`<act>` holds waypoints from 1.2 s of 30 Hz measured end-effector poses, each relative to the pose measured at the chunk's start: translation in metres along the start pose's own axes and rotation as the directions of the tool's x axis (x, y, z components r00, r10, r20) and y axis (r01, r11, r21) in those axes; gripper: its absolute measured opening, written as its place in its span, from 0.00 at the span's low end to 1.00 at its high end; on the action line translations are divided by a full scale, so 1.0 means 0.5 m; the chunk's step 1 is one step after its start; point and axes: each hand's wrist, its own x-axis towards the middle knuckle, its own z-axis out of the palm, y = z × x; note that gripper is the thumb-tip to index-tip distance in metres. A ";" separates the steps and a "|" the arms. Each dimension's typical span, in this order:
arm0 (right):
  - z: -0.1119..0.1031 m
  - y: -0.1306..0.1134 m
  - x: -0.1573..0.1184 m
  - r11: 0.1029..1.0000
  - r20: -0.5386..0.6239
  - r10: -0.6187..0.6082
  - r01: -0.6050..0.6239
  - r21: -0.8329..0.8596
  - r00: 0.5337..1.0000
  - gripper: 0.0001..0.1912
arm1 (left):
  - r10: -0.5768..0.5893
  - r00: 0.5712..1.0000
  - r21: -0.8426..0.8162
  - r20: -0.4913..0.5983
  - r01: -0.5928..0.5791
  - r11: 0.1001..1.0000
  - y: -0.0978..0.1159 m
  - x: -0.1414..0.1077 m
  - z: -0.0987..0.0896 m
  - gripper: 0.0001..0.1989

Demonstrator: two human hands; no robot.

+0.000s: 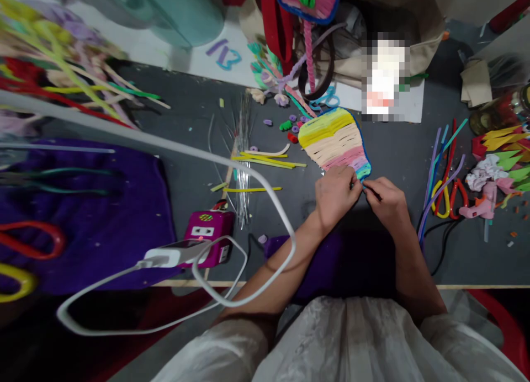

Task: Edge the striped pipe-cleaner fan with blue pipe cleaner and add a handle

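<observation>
While the striped piece (333,134) runs lengthwise forward-left from us, our nearer left hand (336,193) pinches its near end, our right hand (388,202) its blue edging (363,141).

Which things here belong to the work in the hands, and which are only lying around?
In the work:
- striped piece, in left hand
- its blue edging, in right hand

Apparently just lying about:
- yellow strips, perhaps supplies
- silver wires
- purple socket box
</observation>
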 end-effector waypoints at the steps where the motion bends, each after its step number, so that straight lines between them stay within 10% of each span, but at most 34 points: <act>1: 0.000 -0.001 0.000 1.000 0.001 0.002 -0.002 0.001 1.000 0.13 | -0.003 1.000 -0.002 0.001 0.003 1.000 0.000 0.000 0.000 0.07; 36: 0.003 -0.009 0.001 0.999 -0.025 0.019 -0.020 -0.049 1.000 0.16 | -0.058 0.996 -0.009 0.063 0.059 0.998 0.004 0.003 -0.006 0.07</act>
